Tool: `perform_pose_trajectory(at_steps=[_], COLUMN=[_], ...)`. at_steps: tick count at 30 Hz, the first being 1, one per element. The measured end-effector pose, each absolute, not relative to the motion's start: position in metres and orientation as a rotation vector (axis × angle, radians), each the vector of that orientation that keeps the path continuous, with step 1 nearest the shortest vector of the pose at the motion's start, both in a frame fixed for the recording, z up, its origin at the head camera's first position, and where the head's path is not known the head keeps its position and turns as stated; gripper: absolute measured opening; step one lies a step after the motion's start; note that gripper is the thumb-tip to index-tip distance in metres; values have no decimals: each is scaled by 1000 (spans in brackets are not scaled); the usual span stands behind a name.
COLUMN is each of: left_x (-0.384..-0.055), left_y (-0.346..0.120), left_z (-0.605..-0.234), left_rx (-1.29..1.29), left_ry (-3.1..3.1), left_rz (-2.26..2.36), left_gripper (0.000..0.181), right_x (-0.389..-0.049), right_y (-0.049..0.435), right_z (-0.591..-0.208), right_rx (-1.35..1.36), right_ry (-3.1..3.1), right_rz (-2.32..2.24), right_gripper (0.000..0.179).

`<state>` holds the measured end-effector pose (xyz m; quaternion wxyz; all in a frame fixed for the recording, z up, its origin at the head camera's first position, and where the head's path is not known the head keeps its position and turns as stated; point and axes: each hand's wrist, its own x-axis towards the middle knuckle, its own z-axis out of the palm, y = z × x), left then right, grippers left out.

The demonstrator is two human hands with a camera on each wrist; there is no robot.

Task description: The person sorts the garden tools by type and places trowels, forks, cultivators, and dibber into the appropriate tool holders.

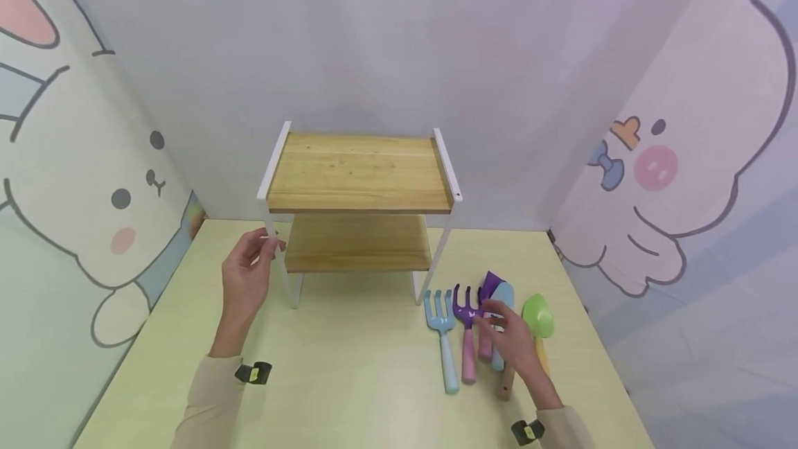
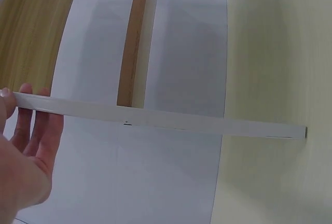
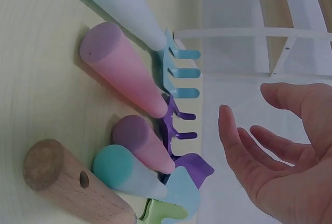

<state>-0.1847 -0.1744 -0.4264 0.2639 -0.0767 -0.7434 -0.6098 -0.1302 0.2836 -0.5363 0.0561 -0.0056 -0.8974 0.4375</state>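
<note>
A two-tier shelf [image 1: 358, 179] has wooden boards and a white frame. My left hand [image 1: 246, 276] holds its front left post [image 2: 171, 119], thumb on one side and fingers on the other. My right hand [image 1: 514, 345] hovers over several garden tools with its fingers loosely bent, holding nothing. Beneath and beside it lie a light blue hand fork [image 1: 449, 366], a purple hand fork with pink handle [image 1: 469, 359], a purple tool with pink handle [image 3: 142, 141], a light blue trowel [image 3: 140, 175] and a wooden-handled tool [image 3: 78, 180]. The hand partly hides some tools in the head view.
To the right of my right hand lies a green scoop [image 1: 539, 316] with a yellow handle. Everything stands on a pale yellow table [image 1: 349, 380]. Cloth walls [image 1: 499, 54] with cartoon animals enclose its back and sides.
</note>
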Motion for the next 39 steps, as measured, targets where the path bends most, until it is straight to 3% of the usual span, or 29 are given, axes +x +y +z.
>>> perform_pose_trajectory(at_steps=[15, 29, 34, 39], left_x=[-184, -185, -187, -189], left_y=[-173, -172, -173, -174], left_z=[-426, -429, -430, -432], left_rx=[-160, -181, -178, -194], left_ry=[-2052, -2045, -2011, -1954], left_rz=[-1624, -1619, -1669, -1747], left_gripper=[22, 22, 23, 22], right_x=[-118, -116, -117, -119], right_y=[252, 236, 232, 228], right_z=[-557, -566, -563, -561], right_rx=[-29, 237, 237, 240], right_ry=[-2776, -2911, -2980, -3073], right_rz=[1599, 1319, 1278, 1165], right_gripper=[41, 34, 36, 27])
